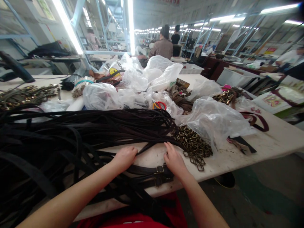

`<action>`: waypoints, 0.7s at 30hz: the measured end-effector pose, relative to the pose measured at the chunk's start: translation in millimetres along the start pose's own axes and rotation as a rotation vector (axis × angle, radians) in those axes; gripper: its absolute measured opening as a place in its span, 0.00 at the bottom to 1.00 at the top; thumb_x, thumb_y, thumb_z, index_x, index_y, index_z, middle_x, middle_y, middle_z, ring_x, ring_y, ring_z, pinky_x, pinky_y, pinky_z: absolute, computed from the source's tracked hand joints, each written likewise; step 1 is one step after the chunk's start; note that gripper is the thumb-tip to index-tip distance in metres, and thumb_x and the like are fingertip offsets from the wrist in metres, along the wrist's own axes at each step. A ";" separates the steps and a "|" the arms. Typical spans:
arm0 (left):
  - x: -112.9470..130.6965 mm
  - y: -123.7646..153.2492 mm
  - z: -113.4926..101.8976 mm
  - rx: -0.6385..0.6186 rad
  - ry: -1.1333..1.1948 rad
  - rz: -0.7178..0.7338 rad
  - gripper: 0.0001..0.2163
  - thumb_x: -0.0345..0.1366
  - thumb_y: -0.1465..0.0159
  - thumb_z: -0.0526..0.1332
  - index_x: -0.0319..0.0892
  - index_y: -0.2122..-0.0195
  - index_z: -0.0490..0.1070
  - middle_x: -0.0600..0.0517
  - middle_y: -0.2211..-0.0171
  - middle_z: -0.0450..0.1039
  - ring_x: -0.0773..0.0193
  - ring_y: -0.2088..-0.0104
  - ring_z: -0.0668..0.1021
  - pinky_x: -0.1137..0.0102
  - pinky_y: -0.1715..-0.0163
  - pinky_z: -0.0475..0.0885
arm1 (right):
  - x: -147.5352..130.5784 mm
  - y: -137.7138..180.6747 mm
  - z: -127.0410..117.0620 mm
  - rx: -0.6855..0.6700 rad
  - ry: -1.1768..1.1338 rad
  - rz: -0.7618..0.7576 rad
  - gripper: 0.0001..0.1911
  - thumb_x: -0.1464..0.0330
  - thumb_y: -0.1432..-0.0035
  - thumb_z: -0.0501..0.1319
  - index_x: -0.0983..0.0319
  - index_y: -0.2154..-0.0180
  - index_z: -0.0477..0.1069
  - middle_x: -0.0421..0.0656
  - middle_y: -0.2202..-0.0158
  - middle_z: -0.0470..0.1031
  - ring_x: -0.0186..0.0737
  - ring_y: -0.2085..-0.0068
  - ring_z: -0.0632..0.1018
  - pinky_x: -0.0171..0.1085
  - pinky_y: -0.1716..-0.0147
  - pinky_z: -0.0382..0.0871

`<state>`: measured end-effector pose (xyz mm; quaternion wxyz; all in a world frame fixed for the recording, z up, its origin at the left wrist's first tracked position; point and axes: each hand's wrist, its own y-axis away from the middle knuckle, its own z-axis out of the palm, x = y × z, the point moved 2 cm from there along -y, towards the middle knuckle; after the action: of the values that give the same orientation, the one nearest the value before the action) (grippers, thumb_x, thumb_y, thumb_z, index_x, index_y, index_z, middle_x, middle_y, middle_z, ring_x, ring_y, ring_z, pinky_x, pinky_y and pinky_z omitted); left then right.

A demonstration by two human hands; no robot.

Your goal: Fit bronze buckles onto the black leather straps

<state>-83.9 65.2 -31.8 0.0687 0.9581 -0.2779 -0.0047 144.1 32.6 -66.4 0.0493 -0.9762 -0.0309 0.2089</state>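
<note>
One big pale table (273, 139) goes across in front of the person. A huge heap of black straps (106, 126) lies over its left side and middle, with too many straps to count. Behind and beside the heap are lots of clear plastic bags (213, 117). They overlap, so I cannot count them all. To the right of the straps, one pile of brassy metal buckles (193, 142) sits partly under a bag, and it has too many buckles to count too.

There are two bare hands close to the front edge. The left hand (125, 157) has its fingers curled in, with the tips pinching one black strap (145, 149) that slants up into the heap. The right hand (175, 161) is between the strap heap and the buckle pile. Its fingers are bent, and the tips are right by the ends of the straps. I cannot tell if they touch or hold anything.

Just below, between the hands, two square buckles (160, 169) sit on straps, one nearer the edge than the other.
</note>
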 end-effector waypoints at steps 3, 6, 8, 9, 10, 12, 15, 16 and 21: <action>8.5 9.6 3.1 -0.026 0.042 0.069 0.06 0.31 0.41 0.53 0.41 0.69 0.68 0.49 0.70 0.68 0.59 0.66 0.72 0.68 0.67 0.66 | 5.5 0.7 2.6 0.008 -0.037 -0.011 0.26 0.74 0.48 0.48 0.66 0.46 0.58 0.53 0.45 0.61 0.47 0.47 0.66 0.44 0.51 0.62; 11.8 5.1 8.2 -0.022 0.041 0.043 0.08 0.28 0.41 0.51 0.42 0.65 0.69 0.48 0.68 0.67 0.60 0.66 0.72 0.68 0.66 0.66 | 7.4 -2.0 3.5 0.006 -0.054 0.005 0.26 0.74 0.48 0.49 0.67 0.45 0.58 0.53 0.46 0.62 0.47 0.47 0.66 0.45 0.51 0.62; 12.1 -8.3 8.7 0.014 0.020 0.044 0.14 0.26 0.41 0.51 0.43 0.57 0.67 0.48 0.65 0.67 0.60 0.65 0.72 0.68 0.66 0.66 | 7.2 -6.8 3.0 0.005 -0.050 0.024 0.27 0.74 0.48 0.48 0.68 0.44 0.55 0.54 0.45 0.60 0.48 0.46 0.65 0.44 0.51 0.62; 11.4 -16.7 7.4 0.036 0.004 0.057 0.16 0.26 0.41 0.51 0.45 0.53 0.64 0.47 0.63 0.67 0.60 0.64 0.72 0.68 0.66 0.66 | 7.0 -9.6 2.5 0.006 -0.047 0.033 0.28 0.74 0.48 0.48 0.68 0.43 0.54 0.55 0.44 0.58 0.48 0.46 0.65 0.44 0.51 0.62; 9.7 -25.2 5.1 0.052 -0.016 0.071 0.18 0.26 0.41 0.51 0.45 0.50 0.63 0.47 0.63 0.67 0.60 0.63 0.71 0.68 0.66 0.65 | 6.9 -12.1 1.9 0.009 -0.044 0.039 0.28 0.75 0.48 0.47 0.69 0.43 0.53 0.55 0.43 0.57 0.47 0.46 0.64 0.43 0.51 0.62; 3.5 -38.9 -1.6 0.065 -0.056 0.083 0.16 0.26 0.41 0.51 0.44 0.53 0.65 0.46 0.63 0.68 0.58 0.62 0.71 0.67 0.67 0.65 | 7.3 -15.7 0.6 0.017 -0.038 0.044 0.30 0.75 0.48 0.47 0.68 0.42 0.52 0.54 0.42 0.54 0.47 0.46 0.64 0.42 0.51 0.62; -9.2 -44.4 -10.8 0.060 -0.074 0.068 0.11 0.24 0.43 0.51 0.41 0.64 0.70 0.46 0.66 0.70 0.58 0.64 0.72 0.67 0.67 0.64 | 8.2 -16.6 0.0 -0.005 -0.026 0.030 0.29 0.75 0.49 0.49 0.68 0.43 0.53 0.54 0.42 0.55 0.47 0.47 0.66 0.42 0.52 0.62; -12.5 -42.3 -12.1 0.054 -0.067 0.072 0.11 0.23 0.43 0.51 0.41 0.65 0.70 0.47 0.67 0.70 0.58 0.64 0.72 0.67 0.67 0.64 | 7.8 -16.2 0.0 -0.023 -0.020 0.020 0.29 0.74 0.49 0.50 0.68 0.43 0.54 0.55 0.43 0.56 0.48 0.48 0.67 0.42 0.52 0.63; -11.4 -25.4 -6.3 0.057 -0.052 0.121 0.16 0.26 0.42 0.52 0.45 0.54 0.65 0.49 0.65 0.71 0.59 0.65 0.73 0.67 0.66 0.64 | -2.1 -14.0 -4.2 -0.032 -0.034 -0.007 0.24 0.73 0.48 0.52 0.64 0.47 0.60 0.51 0.47 0.62 0.45 0.51 0.69 0.38 0.53 0.62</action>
<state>-79.7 93.3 -29.3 0.0341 0.9408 -0.3369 -0.0174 143.4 46.0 -60.2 0.0339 -0.9731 -0.0383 0.2245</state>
